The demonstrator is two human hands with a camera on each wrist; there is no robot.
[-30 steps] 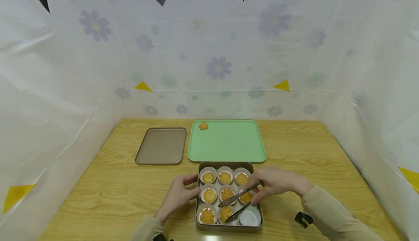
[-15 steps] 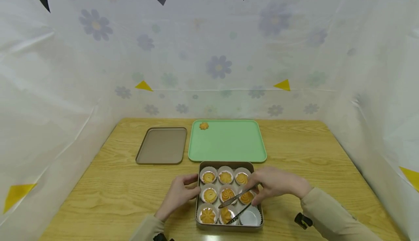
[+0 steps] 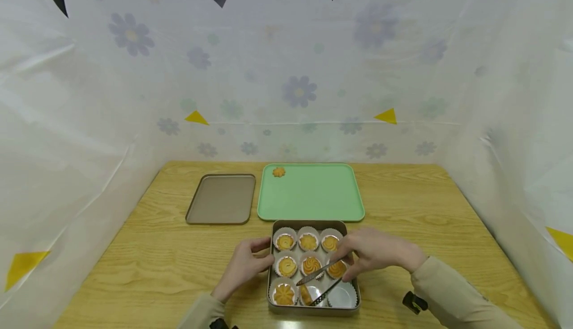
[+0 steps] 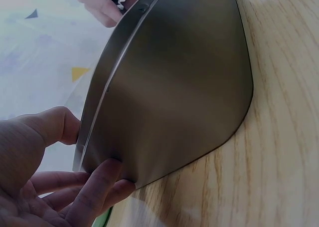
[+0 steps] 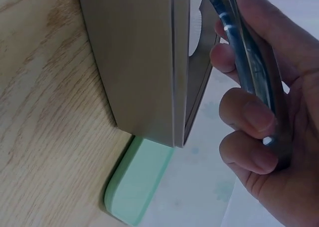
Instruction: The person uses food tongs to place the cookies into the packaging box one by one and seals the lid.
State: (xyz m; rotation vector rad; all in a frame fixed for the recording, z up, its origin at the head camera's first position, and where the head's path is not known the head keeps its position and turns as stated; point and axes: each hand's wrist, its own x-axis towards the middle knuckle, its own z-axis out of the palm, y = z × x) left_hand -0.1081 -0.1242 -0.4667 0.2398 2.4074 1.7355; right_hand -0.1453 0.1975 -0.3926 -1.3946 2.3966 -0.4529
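My left hand (image 3: 246, 264) holds the left wall of a square baking tin (image 3: 309, 310), its fingers against the outside in the left wrist view. Paper cups stand inside in rows, most with a golden cookie, such as the star-shaped cookie (image 3: 284, 294) at front left. My right hand (image 3: 378, 250) grips metal tongs (image 5: 251, 62) over the tin, their arms spread apart. Their tips reach into the front middle cup, where a cookie (image 3: 306, 294) stands tilted against the cup's left side, one tip close to it. The front right paper cup (image 3: 342, 296) has no cookie in it.
Behind the tin lies a green tray (image 3: 313, 195) with one small cookie (image 3: 279, 172) at its back left corner. To its left is a flat brown tray (image 3: 221, 200). White patterned sheeting (image 3: 286, 60) encloses the wooden table (image 3: 403, 195) at the back and sides.
The cookie in the front middle cup has tipped up and shifted left, and the tongs' tips have moved slightly with it. The left hand and tin stay in place.
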